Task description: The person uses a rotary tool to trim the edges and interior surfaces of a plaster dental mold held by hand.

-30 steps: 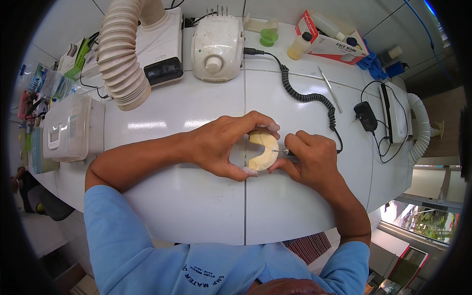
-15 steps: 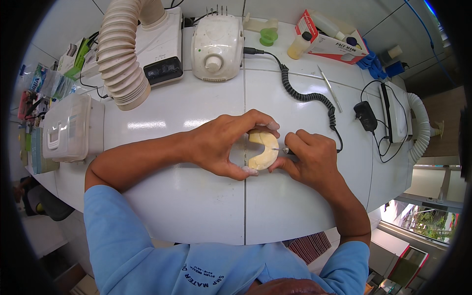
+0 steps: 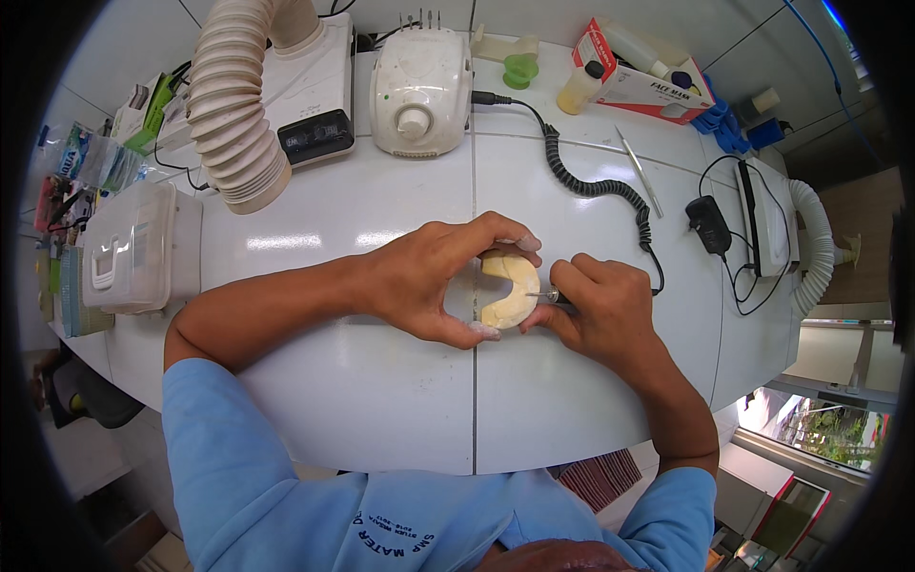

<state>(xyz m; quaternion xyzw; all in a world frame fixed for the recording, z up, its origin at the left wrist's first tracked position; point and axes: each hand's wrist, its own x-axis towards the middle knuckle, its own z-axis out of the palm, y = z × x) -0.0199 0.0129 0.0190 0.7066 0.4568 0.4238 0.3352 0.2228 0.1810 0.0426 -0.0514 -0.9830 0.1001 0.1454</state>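
Note:
A cream, horseshoe-shaped dental plaster cast (image 3: 515, 297) is gripped between the thumb and fingers of my left hand (image 3: 443, 281), its open side facing my palm. White dust coats those fingertips. My right hand (image 3: 605, 305) is closed round a rotary handpiece (image 3: 555, 296), most of which my fingers hide. Its thin metal bit reaches the cast's outer curve, and my right thumb rests at the cast's lower edge. A black coiled cord (image 3: 591, 188) runs from behind that hand to a white control unit (image 3: 419, 91) with a round knob.
A ribbed suction hose (image 3: 229, 114) hangs over the table's left part, beside a clear plastic box (image 3: 133, 248). Along the back stand a green cup (image 3: 520, 71), a small bottle (image 3: 579, 89) and a mask box (image 3: 658, 93). A pen-like tool (image 3: 639, 172) lies at right near a black adapter (image 3: 708, 227).
The bit's tip has shifted very slightly down and right along the cast. Both hands otherwise hold their places.

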